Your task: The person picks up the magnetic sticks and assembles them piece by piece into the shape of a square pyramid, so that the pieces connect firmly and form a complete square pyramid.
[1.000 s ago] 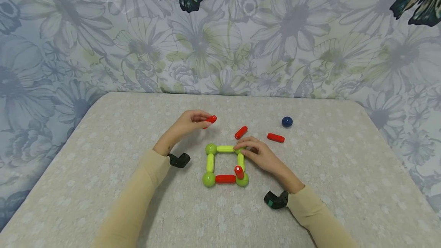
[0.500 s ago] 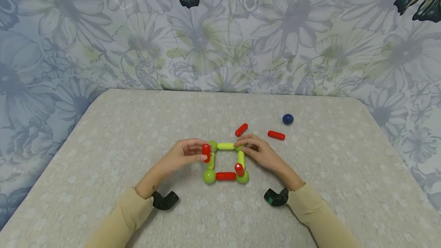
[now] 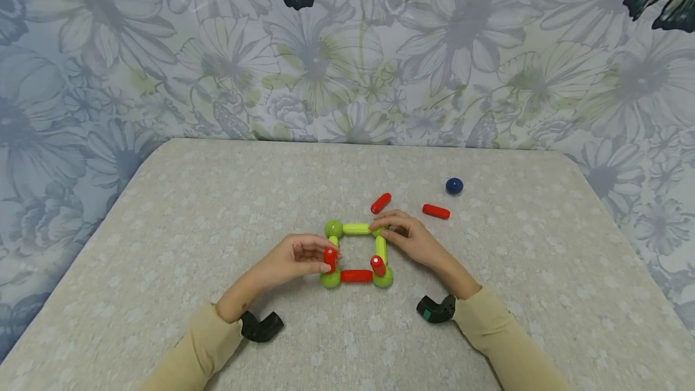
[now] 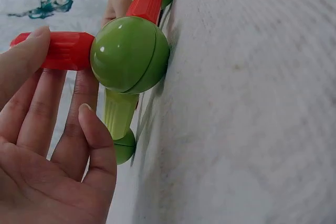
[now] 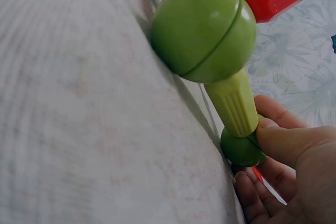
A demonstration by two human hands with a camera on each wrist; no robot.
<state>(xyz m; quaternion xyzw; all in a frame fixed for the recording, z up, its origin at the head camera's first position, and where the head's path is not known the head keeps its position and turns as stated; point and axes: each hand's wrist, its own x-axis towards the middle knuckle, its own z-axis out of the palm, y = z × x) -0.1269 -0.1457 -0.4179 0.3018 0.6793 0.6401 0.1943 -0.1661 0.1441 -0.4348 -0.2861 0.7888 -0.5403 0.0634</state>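
Note:
My left hand [image 3: 297, 260] pinches a red rod [image 4: 71, 52] between thumb and fingers. The rod stands upright, its lower end right at the near-left green ball [image 4: 126, 53]. That ball is one corner of a square of green balls joined by yellow-green rods [image 3: 356, 229], with a red rod [image 3: 356, 276] along the near side. Another red rod [image 3: 377, 265] rises from the near-right ball [image 5: 205, 30]. With thumb and fingers, my right hand [image 3: 409, 238] holds the far-right green ball [image 5: 241, 148], partly hidden by them in the head view.
Beyond the square lie two loose red rods, one slanted [image 3: 381, 203] and one to its right [image 3: 436, 212]. A dark blue ball [image 3: 454, 186] sits farther back on the cloth-covered table [image 3: 217, 186]. A flowered wall backs the table.
My left hand has brought the red rod from beyond the square's far-left side toward me, turned it upright and lowered it to the near-left ball. The right hand stays on its corner.

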